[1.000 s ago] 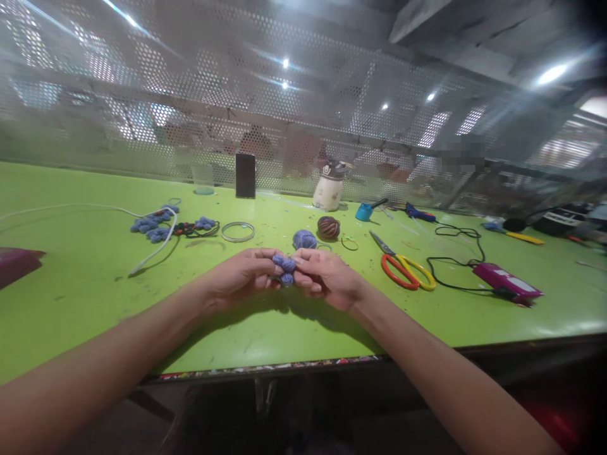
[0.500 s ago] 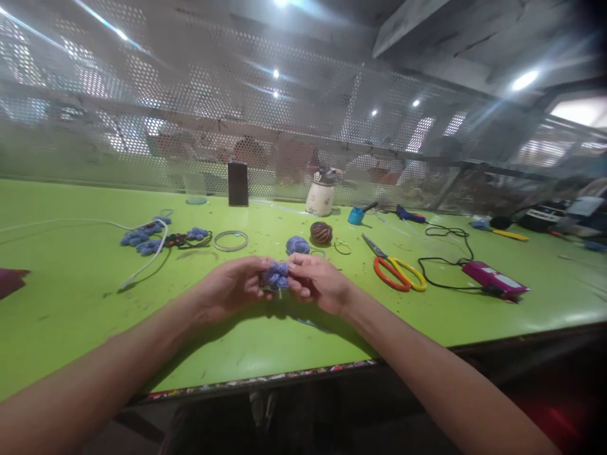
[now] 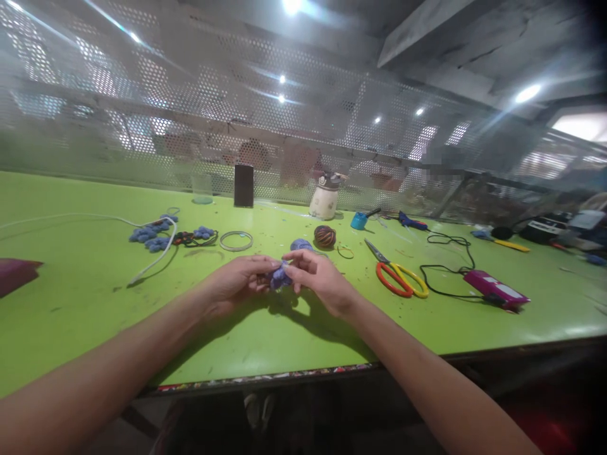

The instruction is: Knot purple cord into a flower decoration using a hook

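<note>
Between my two hands, just above the green table point(image 3: 227, 354), is a small purple-blue yarn flower point(image 3: 279, 277). My left hand point(image 3: 239, 281) is closed on its left side, thumb and fingers pinching it. My right hand point(image 3: 317, 278) has its thumb and fingertips on the flower's right edge; part of the flower is hidden behind them. Right behind my hands lies a purple-blue yarn ball point(image 3: 300, 244), partly covered by the right hand. A dark striped yarn ball point(image 3: 325, 236) sits beside it.
Scissors point(image 3: 398, 275) with red and yellow handles lie to the right, near a magenta box point(image 3: 496, 289) with a black cord. At left are blue yarn flowers point(image 3: 154, 239), a white cable point(image 3: 164, 256) and a ring point(image 3: 236, 241). A bottle point(image 3: 324, 197) stands behind.
The right-hand fingers have shifted over the flower, covering more of it, and the flower has turned. The whole view has moved slightly; the things on the table stay in place.
</note>
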`<state>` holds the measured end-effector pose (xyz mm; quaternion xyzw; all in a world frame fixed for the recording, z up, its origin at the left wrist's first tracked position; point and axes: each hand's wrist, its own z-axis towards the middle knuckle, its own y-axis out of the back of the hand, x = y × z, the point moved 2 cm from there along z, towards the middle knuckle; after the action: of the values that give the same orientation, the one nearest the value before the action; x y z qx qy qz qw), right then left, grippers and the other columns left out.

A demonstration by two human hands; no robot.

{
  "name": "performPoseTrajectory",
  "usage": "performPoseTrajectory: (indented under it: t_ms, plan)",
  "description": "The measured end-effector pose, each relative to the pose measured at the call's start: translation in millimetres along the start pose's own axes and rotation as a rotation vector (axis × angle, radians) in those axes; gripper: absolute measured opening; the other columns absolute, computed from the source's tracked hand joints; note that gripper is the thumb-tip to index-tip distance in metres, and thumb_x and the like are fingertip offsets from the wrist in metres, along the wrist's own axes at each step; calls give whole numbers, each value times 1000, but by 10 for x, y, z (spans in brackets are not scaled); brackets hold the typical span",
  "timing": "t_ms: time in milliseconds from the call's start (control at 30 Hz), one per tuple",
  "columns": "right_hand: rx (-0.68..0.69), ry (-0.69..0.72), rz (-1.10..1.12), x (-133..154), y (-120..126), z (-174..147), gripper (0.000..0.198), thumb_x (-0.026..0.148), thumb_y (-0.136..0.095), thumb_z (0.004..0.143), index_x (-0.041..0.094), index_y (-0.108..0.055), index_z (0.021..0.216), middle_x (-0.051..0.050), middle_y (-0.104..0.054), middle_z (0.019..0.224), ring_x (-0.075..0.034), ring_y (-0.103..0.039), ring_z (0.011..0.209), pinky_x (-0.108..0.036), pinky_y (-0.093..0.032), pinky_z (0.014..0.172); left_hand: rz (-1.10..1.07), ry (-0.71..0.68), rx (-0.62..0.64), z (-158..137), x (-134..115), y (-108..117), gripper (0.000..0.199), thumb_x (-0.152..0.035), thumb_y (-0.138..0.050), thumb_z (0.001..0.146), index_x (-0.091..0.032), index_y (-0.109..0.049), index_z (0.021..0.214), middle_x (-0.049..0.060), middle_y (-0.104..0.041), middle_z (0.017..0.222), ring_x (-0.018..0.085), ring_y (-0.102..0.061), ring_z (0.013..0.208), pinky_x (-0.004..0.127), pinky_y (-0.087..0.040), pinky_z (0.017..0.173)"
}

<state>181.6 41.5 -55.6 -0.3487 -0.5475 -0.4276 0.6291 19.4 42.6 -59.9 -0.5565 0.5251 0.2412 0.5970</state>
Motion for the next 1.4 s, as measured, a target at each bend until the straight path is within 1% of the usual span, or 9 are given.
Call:
performPoseTrajectory:
  t_ms: [233,400,533,600,767,1033,1133,1267,1400]
  plan:
    - [14,30,-28,-31,7,1,22,28,-63,82,16,-57,99,-1,-61,74,-10,-55,58,-27,-47,56,40,7,20,-10,-9,-2,7,-16,-69,75,-10,-65,73,6,-63,75,11,-57,64,20,-43,56]
    - [-151,265,-334,76,8,-49,15,28,-63,81,18,-56,90,-6,-59,89,-15,-56,82,-32,-46,74,71,-53,6,19,19,17,12,-20,-71,75,-11,-62,73,3,-61,71,8,-53,60,20,-41,55]
    - [-133,456,-614,132,-34,-89,11,28,-65,79,20,-58,83,-6,-58,90,-19,-52,87,-34,-43,75,80,-83,35,37,32,15,13,-19,-70,75,-11,-61,72,3,-61,69,8,-53,59,18,-41,54]
    - [-133,492,-664,132,-44,-90,9,26,-65,79,20,-58,80,-6,-58,87,-20,-51,87,-34,-42,74,77,-99,66,33,30,4,12,-19,-71,75,-11,-62,72,3,-61,70,8,-54,60,18,-42,56]
    - [-172,454,-654,116,-46,-80,12,26,-65,79,21,-55,75,-5,-56,81,-18,-49,78,-34,-41,69,69,-118,129,11,32,-22,12,-21,-71,75,-12,-64,74,2,-63,73,9,-56,64,19,-44,61]
    - [-204,449,-649,92,-76,-82,14,28,-64,80,20,-56,72,-4,-54,76,-18,-48,74,-34,-40,69,31,-62,116,17,80,-37,11,-15,-69,76,-12,-59,70,1,-58,63,7,-53,56,18,-43,55]
    - [-187,350,-544,48,-63,-58,14,28,-68,77,19,-58,74,-4,-56,78,-16,-51,73,-33,-42,69,25,-50,96,-7,75,-36,12,-14,-69,75,-11,-59,70,2,-59,65,8,-53,57,20,-45,57]
    - [-124,104,-212,-42,-52,-27,22,32,-73,70,17,-58,75,-2,-60,74,-14,-56,68,-33,-47,67,30,-41,130,-31,67,-46,11,-16,-69,75,-12,-59,72,3,-59,64,11,-54,56,25,-47,56]
    - [-112,64,-136,-49,-40,-34,28,32,-78,65,16,-59,77,-2,-61,74,-14,-58,67,-33,-48,68,18,-32,120,-13,61,-33,9,-14,-67,77,-11,-60,72,3,-59,66,10,-54,57,24,-47,58]
